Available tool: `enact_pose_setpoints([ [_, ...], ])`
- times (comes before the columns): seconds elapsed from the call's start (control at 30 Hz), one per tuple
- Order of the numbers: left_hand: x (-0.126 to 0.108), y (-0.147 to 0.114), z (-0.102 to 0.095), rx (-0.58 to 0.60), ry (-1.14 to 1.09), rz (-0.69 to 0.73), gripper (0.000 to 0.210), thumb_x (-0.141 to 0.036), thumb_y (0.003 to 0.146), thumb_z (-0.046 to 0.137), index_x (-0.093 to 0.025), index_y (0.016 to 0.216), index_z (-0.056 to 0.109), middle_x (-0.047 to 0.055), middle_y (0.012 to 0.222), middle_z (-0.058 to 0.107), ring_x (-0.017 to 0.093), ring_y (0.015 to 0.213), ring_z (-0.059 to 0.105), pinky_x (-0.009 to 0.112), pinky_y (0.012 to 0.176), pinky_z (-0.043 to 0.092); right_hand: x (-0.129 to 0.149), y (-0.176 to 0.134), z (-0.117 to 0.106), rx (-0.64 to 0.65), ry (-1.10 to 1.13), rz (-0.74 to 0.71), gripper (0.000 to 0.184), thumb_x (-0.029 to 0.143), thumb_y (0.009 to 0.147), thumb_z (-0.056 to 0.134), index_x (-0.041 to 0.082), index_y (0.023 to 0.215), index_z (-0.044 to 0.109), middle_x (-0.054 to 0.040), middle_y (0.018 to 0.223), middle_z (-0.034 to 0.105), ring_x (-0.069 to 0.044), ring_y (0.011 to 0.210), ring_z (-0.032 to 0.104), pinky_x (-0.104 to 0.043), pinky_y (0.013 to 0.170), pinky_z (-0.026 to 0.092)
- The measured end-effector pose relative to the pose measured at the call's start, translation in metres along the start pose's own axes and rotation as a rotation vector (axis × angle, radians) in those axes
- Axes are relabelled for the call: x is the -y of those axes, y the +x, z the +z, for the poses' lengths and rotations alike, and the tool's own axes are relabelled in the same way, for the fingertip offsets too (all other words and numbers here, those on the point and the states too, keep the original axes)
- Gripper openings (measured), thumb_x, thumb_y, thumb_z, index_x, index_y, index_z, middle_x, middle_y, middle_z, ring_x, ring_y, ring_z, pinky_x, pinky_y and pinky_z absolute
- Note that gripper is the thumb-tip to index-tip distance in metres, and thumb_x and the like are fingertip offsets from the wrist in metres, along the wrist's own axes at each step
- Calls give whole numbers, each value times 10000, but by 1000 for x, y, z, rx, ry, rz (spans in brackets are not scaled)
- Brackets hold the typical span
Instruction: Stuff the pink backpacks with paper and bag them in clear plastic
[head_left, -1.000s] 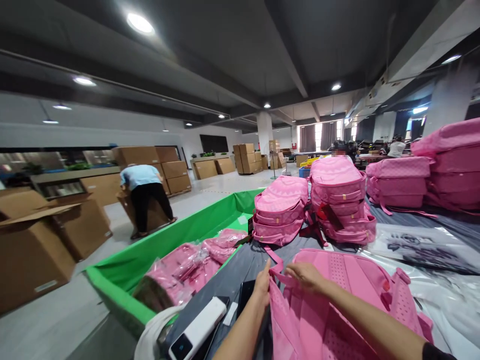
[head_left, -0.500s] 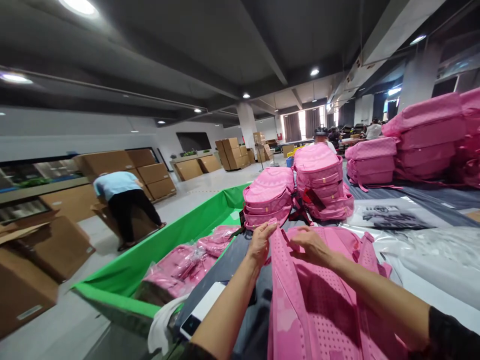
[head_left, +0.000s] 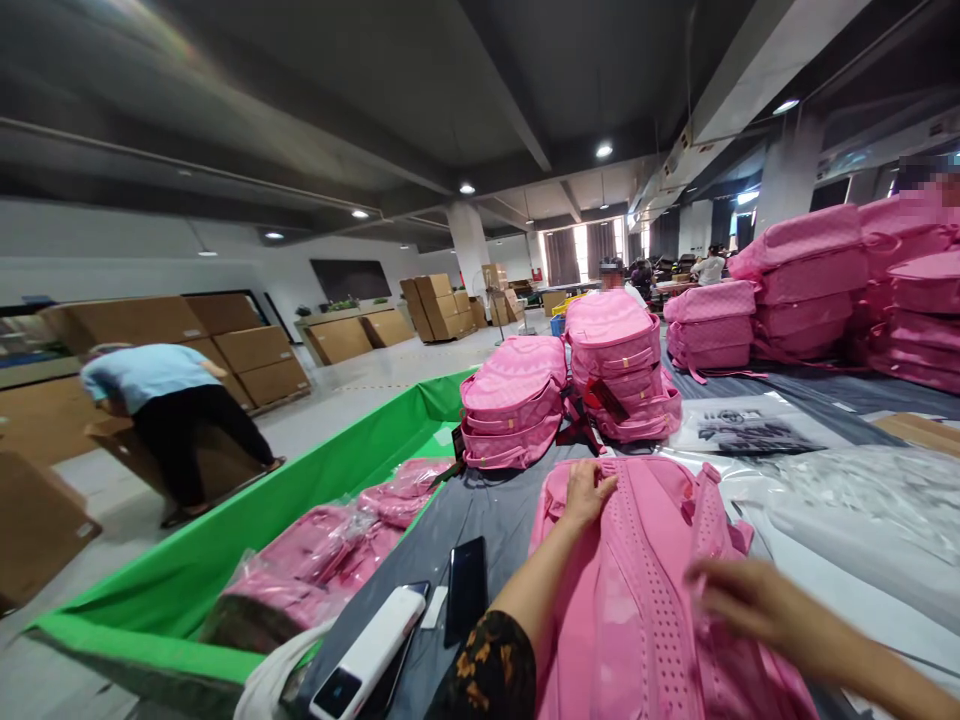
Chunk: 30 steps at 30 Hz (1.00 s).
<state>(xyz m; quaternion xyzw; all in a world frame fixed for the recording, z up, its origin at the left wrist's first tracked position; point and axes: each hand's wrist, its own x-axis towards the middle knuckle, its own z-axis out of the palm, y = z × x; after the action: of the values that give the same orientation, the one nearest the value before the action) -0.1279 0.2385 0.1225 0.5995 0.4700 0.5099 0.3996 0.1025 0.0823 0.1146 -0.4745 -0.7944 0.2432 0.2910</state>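
Note:
A pink backpack (head_left: 615, 610) lies on the dark-covered table right before me, its dotted shoulder straps facing up. At its top edge, my left hand (head_left: 589, 495) is closed on the fabric beside the left strap. My right hand (head_left: 742, 600) is over the right strap (head_left: 706, 515), smeared by motion, so its grip does not show. Beyond the backpack stand two stacks of pink backpacks, a lower stack (head_left: 514, 400) and a taller stack (head_left: 622, 365) with a dark tag.
A green-walled bin (head_left: 247, 520) at left holds plastic-wrapped pink bags (head_left: 322, 550). A black phone (head_left: 466, 590) and a white power bank (head_left: 371, 650) lie on the table. Clear plastic bags (head_left: 862, 510) are at right. A person (head_left: 180, 400) bends over cartons.
My left hand has moved from the raised strap to the backpack's top edge. The left strap now lies flat. My right hand has moved right and nearer, to the other strap. The view has swung right.

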Motion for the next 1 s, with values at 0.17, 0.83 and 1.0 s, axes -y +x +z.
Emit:
enact_pose_setpoints([
  [0.17,-17,3,22,57,355,246,613,-113,713,770,-207,1291,585,141,1483,486,334,1464,283,549,1217,175,-43,91,-88,-254,-203,577,633,790,788,450,182,822,624,-45,461,554,-237,436,566,-321,470,426],
  [0.83,-83,10,85,648,903,733,181,-238,890,644,-196,1066,631,59,873,690,253,842,646,373,892,459,-16,36,-124,-719,36,220,521,747,721,593,230,785,608,-20,579,587,-171,492,511,-293,457,380],
  [1.0,-35,-62,63,621,888,579,105,-202,839,641,-230,923,697,51,813,691,212,674,619,300,628,434,-27,66,-127,-565,394,251,683,836,572,717,197,784,597,27,575,482,-111,494,406,-253,454,319],
])
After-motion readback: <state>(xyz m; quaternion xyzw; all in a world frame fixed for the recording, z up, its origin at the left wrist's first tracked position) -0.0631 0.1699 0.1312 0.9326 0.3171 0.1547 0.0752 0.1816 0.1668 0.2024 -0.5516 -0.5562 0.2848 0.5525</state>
